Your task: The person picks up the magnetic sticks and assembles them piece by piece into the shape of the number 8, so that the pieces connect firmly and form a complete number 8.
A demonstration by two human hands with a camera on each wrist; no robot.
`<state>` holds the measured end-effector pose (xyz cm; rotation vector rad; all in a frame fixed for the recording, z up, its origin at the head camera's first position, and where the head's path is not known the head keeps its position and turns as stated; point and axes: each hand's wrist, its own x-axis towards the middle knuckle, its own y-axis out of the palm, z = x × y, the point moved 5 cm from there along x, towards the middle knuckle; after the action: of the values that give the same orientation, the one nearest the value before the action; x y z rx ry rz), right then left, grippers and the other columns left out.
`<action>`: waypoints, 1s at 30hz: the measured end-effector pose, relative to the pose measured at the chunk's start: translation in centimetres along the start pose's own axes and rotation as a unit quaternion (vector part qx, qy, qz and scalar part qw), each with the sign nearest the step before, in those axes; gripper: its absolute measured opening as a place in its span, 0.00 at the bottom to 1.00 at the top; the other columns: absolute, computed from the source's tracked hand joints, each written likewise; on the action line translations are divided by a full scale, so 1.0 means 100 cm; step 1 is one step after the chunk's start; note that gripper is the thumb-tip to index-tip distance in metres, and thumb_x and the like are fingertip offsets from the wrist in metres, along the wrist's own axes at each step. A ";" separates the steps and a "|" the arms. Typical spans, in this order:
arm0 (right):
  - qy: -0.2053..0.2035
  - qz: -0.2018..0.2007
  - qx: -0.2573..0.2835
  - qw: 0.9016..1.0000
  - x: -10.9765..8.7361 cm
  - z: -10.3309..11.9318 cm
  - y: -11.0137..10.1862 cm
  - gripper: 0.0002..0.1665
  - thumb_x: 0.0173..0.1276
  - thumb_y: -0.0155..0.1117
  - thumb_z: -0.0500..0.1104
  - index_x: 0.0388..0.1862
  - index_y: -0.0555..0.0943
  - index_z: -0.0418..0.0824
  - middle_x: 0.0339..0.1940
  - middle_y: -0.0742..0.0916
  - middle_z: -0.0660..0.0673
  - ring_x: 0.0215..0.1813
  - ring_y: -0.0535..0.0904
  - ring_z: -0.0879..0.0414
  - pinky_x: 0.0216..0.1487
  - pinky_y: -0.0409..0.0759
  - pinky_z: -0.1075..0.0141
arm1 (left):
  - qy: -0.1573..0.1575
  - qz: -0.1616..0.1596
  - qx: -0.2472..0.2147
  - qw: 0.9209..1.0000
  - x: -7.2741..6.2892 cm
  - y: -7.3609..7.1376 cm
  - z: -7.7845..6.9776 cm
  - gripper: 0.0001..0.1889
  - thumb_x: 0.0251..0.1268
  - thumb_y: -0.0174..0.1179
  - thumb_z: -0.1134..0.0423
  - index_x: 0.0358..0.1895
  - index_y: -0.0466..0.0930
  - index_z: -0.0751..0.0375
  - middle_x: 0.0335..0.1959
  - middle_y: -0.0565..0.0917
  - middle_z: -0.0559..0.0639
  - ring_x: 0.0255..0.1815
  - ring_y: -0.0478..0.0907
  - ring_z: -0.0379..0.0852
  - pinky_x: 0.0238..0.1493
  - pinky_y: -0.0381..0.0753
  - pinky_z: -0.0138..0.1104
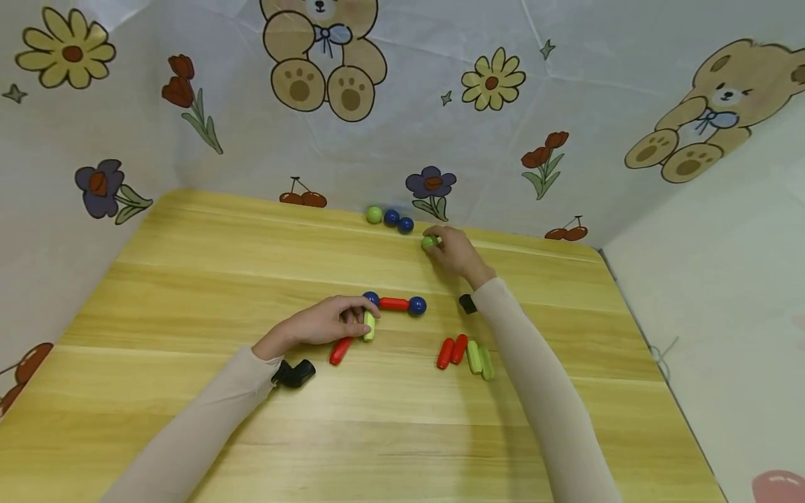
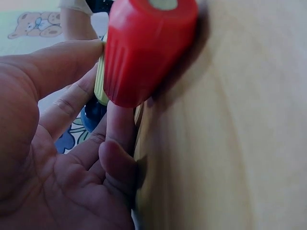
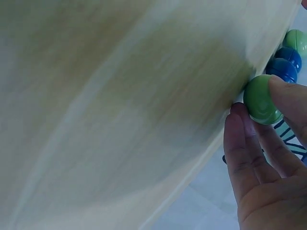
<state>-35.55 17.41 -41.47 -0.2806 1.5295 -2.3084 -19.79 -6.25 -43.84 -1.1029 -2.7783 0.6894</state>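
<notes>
My left hand [image 1: 327, 321] pinches a light green rod [image 1: 369, 327] between thumb and fingers, its far end at a blue ball [image 1: 371, 298]. From that ball a red rod [image 1: 394, 304] runs right to a second blue ball [image 1: 417, 305]. Another red rod [image 1: 340, 351] lies just under the left hand; in the left wrist view this red rod [image 2: 148, 52] looms large before the thumb and partly hides the light green rod [image 2: 100, 84]. Near the table's back edge, my right hand [image 1: 455, 253] holds a green ball [image 3: 263, 98] between thumb and fingers.
Along the back edge sit a light green ball [image 1: 374, 214] and two blue balls [image 1: 399, 221]. Right of centre lie two red rods [image 1: 452, 351] and two light green rods [image 1: 481, 360]. A patterned cloth [image 1: 402, 154] rises behind the wooden table [image 1: 251, 244].
</notes>
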 end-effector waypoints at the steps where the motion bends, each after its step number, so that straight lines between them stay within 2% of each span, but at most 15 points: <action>1: -0.001 0.002 0.005 1.000 -0.002 0.000 0.000 0.21 0.76 0.60 0.40 0.65 0.76 0.38 0.60 0.82 0.35 0.54 0.81 0.42 0.58 0.78 0.51 | -0.001 0.000 -0.001 1.000 0.000 0.000 0.000 0.14 0.73 0.60 0.60 0.58 0.79 0.56 0.40 0.78 0.51 0.36 0.73 0.45 0.41 0.72 0.34; 4: -0.005 -0.003 0.023 1.000 -0.012 -0.001 -0.001 0.21 0.75 0.60 0.39 0.65 0.76 0.37 0.60 0.82 0.34 0.53 0.82 0.41 0.57 0.79 0.51 | -0.003 0.001 -0.005 1.000 -0.001 0.002 0.001 0.14 0.73 0.60 0.60 0.58 0.79 0.55 0.40 0.78 0.51 0.36 0.72 0.45 0.40 0.72 0.34; 13: -0.039 -0.050 0.072 0.995 -0.046 0.009 -0.014 0.21 0.71 0.66 0.39 0.62 0.78 0.36 0.58 0.83 0.37 0.49 0.83 0.43 0.54 0.81 0.51 | 0.000 0.002 -0.005 1.000 -0.001 0.002 0.003 0.14 0.73 0.60 0.59 0.58 0.79 0.55 0.39 0.78 0.51 0.36 0.73 0.45 0.40 0.73 0.34; 21: -0.087 -0.072 0.087 0.990 -0.082 0.035 -0.022 0.22 0.71 0.67 0.43 0.61 0.78 0.38 0.55 0.84 0.42 0.49 0.84 0.48 0.54 0.82 0.55 | -0.004 -0.011 -0.002 1.000 -0.001 0.000 0.001 0.14 0.73 0.60 0.60 0.58 0.80 0.54 0.39 0.78 0.51 0.35 0.73 0.46 0.39 0.73 0.34; 30: -0.134 -0.065 0.099 0.984 -0.116 0.066 -0.019 0.21 0.68 0.69 0.39 0.59 0.79 0.39 0.52 0.84 0.45 0.47 0.85 0.51 0.53 0.83 0.57 | -0.011 -0.020 0.004 1.000 0.001 -0.001 -0.002 0.14 0.73 0.60 0.61 0.58 0.80 0.56 0.39 0.78 0.51 0.35 0.73 0.45 0.41 0.74 0.35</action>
<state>-22.91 17.12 -36.76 -0.6246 1.1744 -2.3837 -19.86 -6.15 -43.61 -1.0412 -2.8053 0.7136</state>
